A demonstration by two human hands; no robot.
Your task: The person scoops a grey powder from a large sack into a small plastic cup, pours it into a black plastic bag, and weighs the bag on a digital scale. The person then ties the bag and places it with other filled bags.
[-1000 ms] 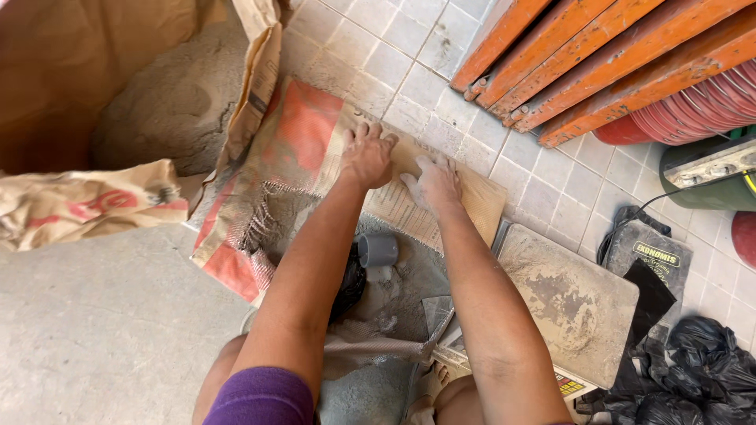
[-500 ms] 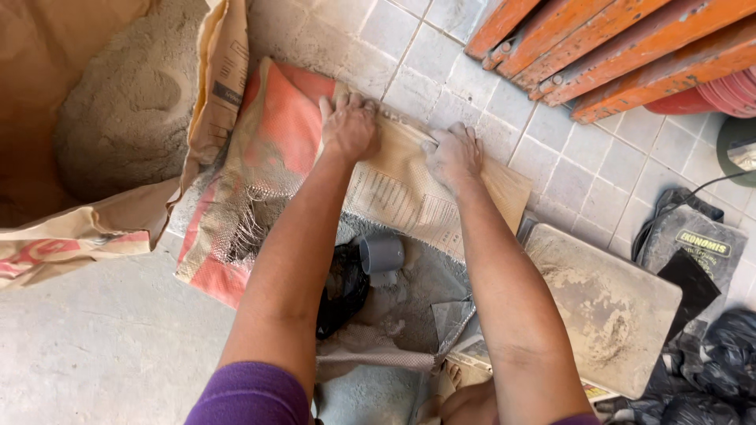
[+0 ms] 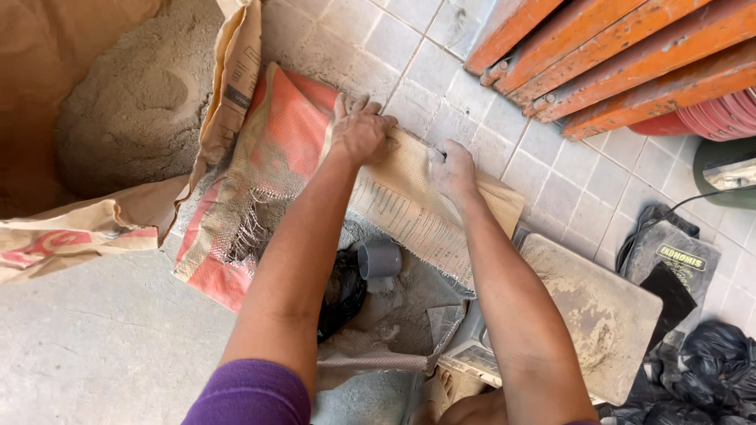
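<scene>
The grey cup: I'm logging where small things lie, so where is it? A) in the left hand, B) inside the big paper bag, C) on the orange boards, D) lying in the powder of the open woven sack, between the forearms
D: the grey cup lies in grey powder in the woven sack, whose top edge both hands press.

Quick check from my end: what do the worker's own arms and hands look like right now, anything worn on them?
Both arms are bare from the upper arm down; a purple short sleeve covers the left upper arm. No gloves, watch or rings show. The left hand and right hand are dusted with pale grey powder, heaviest on the right hand's fingers.
</scene>
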